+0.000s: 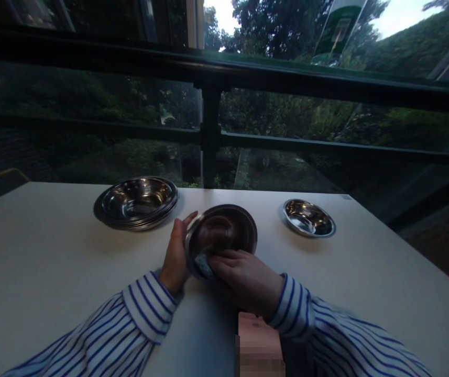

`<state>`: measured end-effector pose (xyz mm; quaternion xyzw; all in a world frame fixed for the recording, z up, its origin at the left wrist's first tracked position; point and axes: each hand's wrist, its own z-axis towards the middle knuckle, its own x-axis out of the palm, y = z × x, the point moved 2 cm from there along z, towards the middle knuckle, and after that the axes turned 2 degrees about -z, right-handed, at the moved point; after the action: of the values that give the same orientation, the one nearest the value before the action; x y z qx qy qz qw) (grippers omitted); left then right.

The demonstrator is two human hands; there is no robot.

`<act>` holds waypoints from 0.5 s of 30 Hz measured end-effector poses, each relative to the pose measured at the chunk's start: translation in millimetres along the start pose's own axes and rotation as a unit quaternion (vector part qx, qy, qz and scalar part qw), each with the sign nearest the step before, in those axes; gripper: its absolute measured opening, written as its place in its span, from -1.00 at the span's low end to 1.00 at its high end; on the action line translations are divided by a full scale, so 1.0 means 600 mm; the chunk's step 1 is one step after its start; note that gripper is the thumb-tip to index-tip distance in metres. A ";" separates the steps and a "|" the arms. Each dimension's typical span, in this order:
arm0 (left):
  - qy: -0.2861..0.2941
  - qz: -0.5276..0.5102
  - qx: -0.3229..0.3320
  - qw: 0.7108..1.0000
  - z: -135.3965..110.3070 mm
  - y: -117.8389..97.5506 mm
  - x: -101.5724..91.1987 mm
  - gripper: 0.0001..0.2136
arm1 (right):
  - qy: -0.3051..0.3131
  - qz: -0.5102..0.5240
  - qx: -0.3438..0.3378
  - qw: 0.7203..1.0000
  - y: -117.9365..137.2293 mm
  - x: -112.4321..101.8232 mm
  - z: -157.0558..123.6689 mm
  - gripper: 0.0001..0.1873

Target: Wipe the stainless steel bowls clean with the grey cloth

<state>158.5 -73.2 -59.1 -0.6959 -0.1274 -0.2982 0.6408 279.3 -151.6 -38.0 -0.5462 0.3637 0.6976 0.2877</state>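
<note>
A steel bowl (224, 230) is tilted toward me above the white table (43, 262). My left hand (175, 254) grips its left rim, thumb up along the edge. Inside the bowl's near part, my right hand (245, 277) presses a small bluish cloth (204, 267), fingers closed on it. Both sleeves are white with blue stripes.
A stack of steel bowls (137, 201) sits at the back left of the table. A single small steel bowl (308, 217) rests at the back right. Behind the table runs a dark railing (210, 136) with glass panels and trees beyond. The table's right edge drops off near the corner.
</note>
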 end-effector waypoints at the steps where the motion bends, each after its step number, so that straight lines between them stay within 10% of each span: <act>1: 0.005 -0.006 -0.006 1.000 -0.002 0.000 0.001 -0.56 | -0.009 0.002 0.008 1.000 0.002 0.006 0.003 -0.71; 15: 0.092 -0.044 -0.020 0.995 -0.003 0.013 0.010 -0.61 | -0.114 0.093 0.026 0.989 -0.003 0.025 0.007 -0.53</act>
<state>167.1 -77.0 -61.8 -0.6721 -0.0920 -0.3917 0.6216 275.1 -147.0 -52.4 -0.4190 0.3956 0.7697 0.2748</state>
